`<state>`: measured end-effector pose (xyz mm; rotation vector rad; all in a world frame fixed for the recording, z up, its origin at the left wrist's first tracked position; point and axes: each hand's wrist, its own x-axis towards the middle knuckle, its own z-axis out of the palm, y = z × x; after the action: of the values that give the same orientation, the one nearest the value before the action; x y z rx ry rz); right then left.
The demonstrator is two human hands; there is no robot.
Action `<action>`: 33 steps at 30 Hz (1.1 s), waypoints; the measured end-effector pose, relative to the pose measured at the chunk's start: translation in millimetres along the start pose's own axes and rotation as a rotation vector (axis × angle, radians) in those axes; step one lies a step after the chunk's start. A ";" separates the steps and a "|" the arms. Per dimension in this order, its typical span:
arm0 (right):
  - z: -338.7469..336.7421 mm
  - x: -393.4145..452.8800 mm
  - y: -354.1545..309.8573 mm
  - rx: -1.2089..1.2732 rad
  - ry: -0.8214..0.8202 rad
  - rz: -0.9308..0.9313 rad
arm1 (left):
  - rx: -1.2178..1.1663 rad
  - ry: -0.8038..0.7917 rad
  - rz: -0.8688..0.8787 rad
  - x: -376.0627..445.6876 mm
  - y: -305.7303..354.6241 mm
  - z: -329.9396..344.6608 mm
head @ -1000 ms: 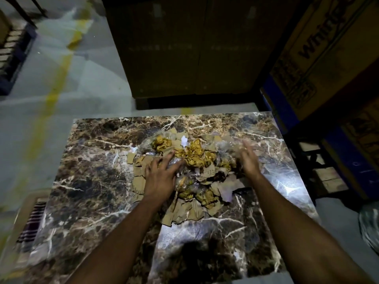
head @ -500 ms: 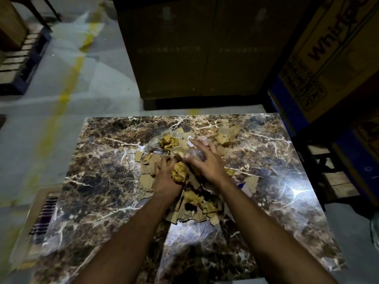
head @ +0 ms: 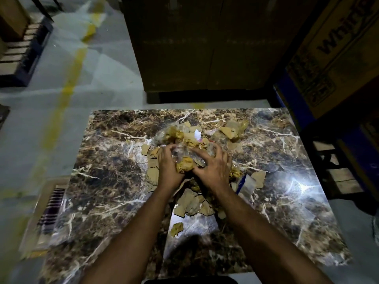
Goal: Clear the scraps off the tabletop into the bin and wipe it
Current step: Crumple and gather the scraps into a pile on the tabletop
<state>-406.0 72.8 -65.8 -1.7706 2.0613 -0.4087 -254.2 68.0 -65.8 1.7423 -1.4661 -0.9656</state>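
fingers (head: 215, 152) curled round crumpled tan scraps (head: 185, 163), clear plastic.

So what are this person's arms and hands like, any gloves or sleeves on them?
No gloves and no sleeves in view: the left hand and right hand are bare, and both forearms are bare to the picture's bottom edge. No watch, ring or band shows in this dim light.

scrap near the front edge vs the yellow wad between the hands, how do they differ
The lone scrap lies by itself on the marble tabletop, apart from the pile and touched by nothing; the yellow wad sits in the pile's middle, pressed between the left hand and right hand. The scrap looks smaller and duller; the wad is bulkier, brighter and has clear plastic film against it. Both look like crumpled yellowish material.
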 end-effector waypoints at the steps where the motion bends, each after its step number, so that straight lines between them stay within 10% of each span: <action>1: 0.1 -1.8 4.0 0.011 -0.010 0.013 | 0.022 -0.025 0.030 -0.6 1.2 -0.4; 13: -21.1 5.4 15.2 0.531 0.125 0.043 | 0.010 -0.207 0.146 -4.3 -3.9 -22.4; 24: -15.2 -10.3 30.7 0.327 0.072 0.190 | 0.158 -0.017 -0.019 -0.5 -29.5 -2.8; 33: -7.2 -13.5 9.5 0.715 0.101 0.018 | -0.149 0.017 -0.031 -14.6 -15.0 15.6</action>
<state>-416.0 87.4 -62.3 -1.3069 1.6753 -1.0866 -261.5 84.4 -84.7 1.6653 -1.3252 -1.0462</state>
